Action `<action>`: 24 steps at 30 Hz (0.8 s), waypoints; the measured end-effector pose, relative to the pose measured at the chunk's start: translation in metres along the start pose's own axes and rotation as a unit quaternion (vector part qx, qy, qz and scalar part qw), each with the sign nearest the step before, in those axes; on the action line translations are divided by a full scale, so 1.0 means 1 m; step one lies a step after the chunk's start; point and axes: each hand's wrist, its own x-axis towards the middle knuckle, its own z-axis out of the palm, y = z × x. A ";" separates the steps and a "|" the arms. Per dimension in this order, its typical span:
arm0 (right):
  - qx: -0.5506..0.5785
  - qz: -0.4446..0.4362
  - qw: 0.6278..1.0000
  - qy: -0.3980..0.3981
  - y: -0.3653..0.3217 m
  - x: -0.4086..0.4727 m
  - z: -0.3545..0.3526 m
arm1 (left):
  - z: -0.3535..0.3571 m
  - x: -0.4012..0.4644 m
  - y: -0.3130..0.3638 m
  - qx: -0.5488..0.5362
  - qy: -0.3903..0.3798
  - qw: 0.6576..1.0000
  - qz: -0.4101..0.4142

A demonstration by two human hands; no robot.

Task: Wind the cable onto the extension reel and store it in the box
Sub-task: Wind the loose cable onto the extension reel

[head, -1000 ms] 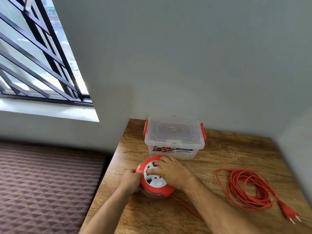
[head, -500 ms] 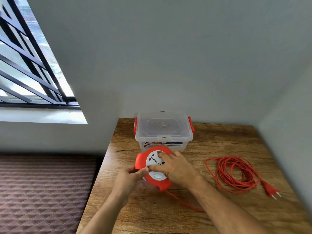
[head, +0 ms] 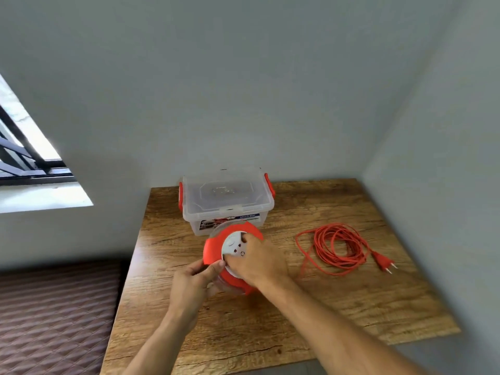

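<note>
Head view, round orange-and-white plastic extension reel (head: 216, 246) held tilted above wooden table (head: 351, 307), rim pinched by left hand (head: 193, 286), right hand (head: 258, 262) fingers curled on its white face, coiled orange cable (head: 335, 249) lying right of reel, lidded clear plastic box (head: 226, 201) behind reel against grey wall (head: 243, 90)

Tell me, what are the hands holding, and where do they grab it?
Both hold the reel. The left hand grips its orange rim at the near left edge; the right hand rests curled on the white middle, fingertips in its holes.

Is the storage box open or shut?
Shut: the clear lid sits flat on the box, with red latches at both ends.
</note>
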 end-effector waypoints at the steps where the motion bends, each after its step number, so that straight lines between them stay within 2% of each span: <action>1: 0.083 0.062 0.994 -0.013 -0.001 -0.003 0.003 | 0.001 -0.001 -0.002 0.009 -0.001 1.000 0.000; 3: 0.159 0.085 0.983 -0.043 0.004 -0.011 0.003 | 0.000 -0.001 -0.007 0.009 0.001 1.000 -0.008; 4: 0.127 0.045 0.990 -0.048 0.011 -0.016 0.000 | -0.001 -0.002 -0.008 -0.005 0.000 1.000 -0.016; 6: -0.034 -0.115 0.993 -0.004 0.032 -0.019 -0.005 | -0.001 -0.003 -0.008 -0.019 -0.004 0.999 -0.028; 8: -0.137 -0.275 0.952 -0.005 0.051 -0.020 -0.007 | 0.001 -0.007 -0.005 0.000 -0.015 1.000 -0.022; 11: -0.204 -0.372 0.905 -0.021 0.067 -0.009 -0.012 | 0.006 -0.010 0.001 0.040 -0.029 0.999 -0.017; 16: -0.247 -0.414 0.876 -0.014 0.071 0.000 -0.038 | 0.016 -0.011 0.017 0.064 -0.019 0.998 0.008; 21: -0.212 -0.386 0.898 -0.008 0.078 0.006 -0.051 | 0.040 -0.018 0.021 0.070 0.022 0.997 0.040; 24: -0.224 -0.389 0.893 0.016 0.075 0.008 -0.051 | 0.049 -0.021 0.022 0.058 0.036 0.997 0.045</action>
